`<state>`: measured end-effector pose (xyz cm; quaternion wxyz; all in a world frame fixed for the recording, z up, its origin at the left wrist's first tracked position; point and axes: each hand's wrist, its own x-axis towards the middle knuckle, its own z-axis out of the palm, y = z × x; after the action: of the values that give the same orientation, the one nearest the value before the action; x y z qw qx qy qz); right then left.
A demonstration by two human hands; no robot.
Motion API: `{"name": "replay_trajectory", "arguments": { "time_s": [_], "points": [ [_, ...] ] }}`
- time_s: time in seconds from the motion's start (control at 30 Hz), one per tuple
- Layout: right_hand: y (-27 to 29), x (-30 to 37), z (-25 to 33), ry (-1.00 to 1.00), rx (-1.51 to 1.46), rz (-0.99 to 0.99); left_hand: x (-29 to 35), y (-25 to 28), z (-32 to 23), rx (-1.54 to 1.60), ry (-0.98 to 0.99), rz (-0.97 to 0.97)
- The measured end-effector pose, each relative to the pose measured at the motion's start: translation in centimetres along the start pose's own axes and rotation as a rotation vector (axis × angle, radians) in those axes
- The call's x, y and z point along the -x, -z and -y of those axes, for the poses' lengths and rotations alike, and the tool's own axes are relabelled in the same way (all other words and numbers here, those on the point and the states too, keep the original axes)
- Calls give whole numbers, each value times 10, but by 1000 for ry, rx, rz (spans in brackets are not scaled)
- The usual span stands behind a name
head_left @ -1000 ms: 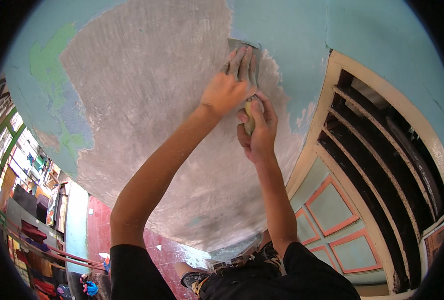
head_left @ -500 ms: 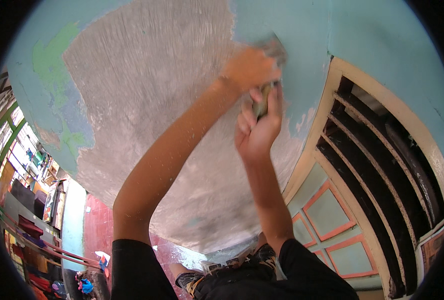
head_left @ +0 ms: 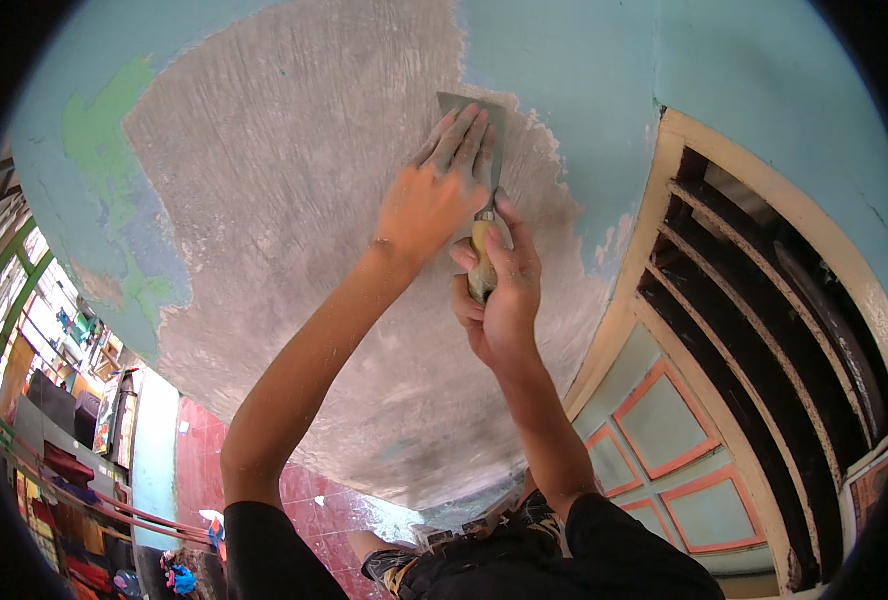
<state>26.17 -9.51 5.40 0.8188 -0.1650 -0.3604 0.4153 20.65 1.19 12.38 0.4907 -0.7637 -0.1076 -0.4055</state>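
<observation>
A person works overhead against a wall, scraping with a putty knife (head_left: pixel 476 150). The right hand (head_left: pixel 499 295) keeps a closed grip on the knife's yellow handle. The left hand (head_left: pixel 434 195) lies flat, fingers pressing the metal blade against the bare grey patch (head_left: pixel 294 230), right at the edge of the remaining blue paint (head_left: pixel 584 90). Too steep an angle could likely gouge the plaster, or the blade might skid toward the door frame (head_left: pixel 644 280).
</observation>
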Motion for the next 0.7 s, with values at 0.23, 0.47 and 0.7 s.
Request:
{"name": "replay_trajectory", "arguments": {
  "time_s": [0.23, 0.47, 0.7],
  "points": [
    [-1, -12, -17, 83, -108, -35, -8, -15, -2, 21, -41, -5],
    [34, -22, 10, 56, 96, 87, -13, -29, -21, -129, 37, -6],
    [-8, -49, 16, 104, 59, -17, -42, -27, 14, -23, 75, -88]
  ]
}}
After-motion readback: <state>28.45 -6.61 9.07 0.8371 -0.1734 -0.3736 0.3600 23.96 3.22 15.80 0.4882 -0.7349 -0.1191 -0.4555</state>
